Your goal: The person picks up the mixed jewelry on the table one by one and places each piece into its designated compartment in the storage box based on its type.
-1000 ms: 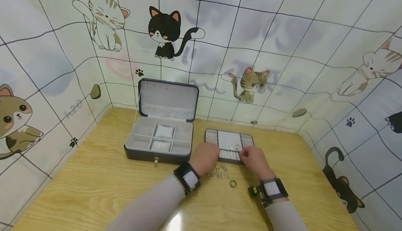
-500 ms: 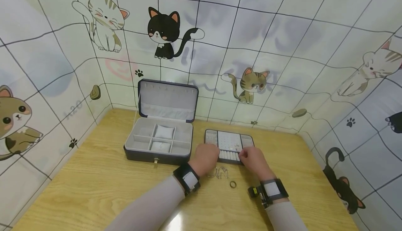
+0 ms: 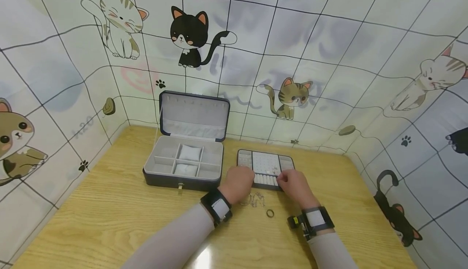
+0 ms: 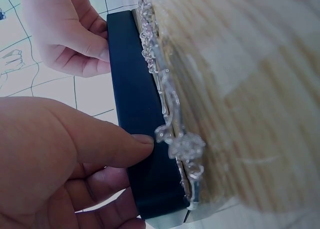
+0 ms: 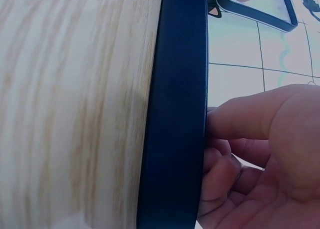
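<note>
Our L hand clamps the tray; R hand, fingers bunched (can't tell on what), prob. works the ring rolls; next needs gentle pressing.

Head view forward and down, wrist close-ups sharing tray

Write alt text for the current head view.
A person's left hand and right hand are at the near corners of a shallow jewelry tray on a wooden table. In front of it lie silvery jewelry and a dark ring; left of it stands an open jewelry box. Cartoon cats decorate the wall behind.
</note>
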`<state>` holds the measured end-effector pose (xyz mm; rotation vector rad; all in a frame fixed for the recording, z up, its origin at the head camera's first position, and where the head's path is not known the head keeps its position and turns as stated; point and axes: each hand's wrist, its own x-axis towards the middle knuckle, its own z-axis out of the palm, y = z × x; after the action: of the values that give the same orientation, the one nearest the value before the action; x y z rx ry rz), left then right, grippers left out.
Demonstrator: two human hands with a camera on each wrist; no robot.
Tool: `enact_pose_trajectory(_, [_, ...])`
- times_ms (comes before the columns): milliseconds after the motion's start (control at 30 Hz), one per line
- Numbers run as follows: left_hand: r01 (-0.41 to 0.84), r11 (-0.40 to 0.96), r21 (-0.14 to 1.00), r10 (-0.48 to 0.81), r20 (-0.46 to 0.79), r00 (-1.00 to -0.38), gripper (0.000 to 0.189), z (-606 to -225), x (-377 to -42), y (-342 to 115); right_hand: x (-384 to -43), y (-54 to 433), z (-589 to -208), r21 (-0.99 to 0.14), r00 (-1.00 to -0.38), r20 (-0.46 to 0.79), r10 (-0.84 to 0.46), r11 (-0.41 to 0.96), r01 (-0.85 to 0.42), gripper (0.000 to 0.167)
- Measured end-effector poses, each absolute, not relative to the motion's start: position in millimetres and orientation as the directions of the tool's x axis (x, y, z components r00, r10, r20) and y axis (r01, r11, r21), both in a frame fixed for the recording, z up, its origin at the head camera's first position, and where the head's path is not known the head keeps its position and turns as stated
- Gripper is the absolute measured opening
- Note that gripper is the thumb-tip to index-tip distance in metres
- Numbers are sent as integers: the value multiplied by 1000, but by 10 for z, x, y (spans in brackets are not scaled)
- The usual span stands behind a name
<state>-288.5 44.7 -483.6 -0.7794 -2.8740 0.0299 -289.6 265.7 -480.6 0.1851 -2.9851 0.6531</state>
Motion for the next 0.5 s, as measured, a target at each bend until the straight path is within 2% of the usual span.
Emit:
enact_pose_trajectory(233, [503,862,-60,506,161,-848,14,-4857,-2890,447,-2904,2672,-4824,-433,-992,93,-85,894,-117,16])
enact_pose_trajectory(500, [505,862,-48,506,147,-850,11,-4816,-2881,440,-2891,2686,-4789,-459,-994,85,-64,883,-96,10])
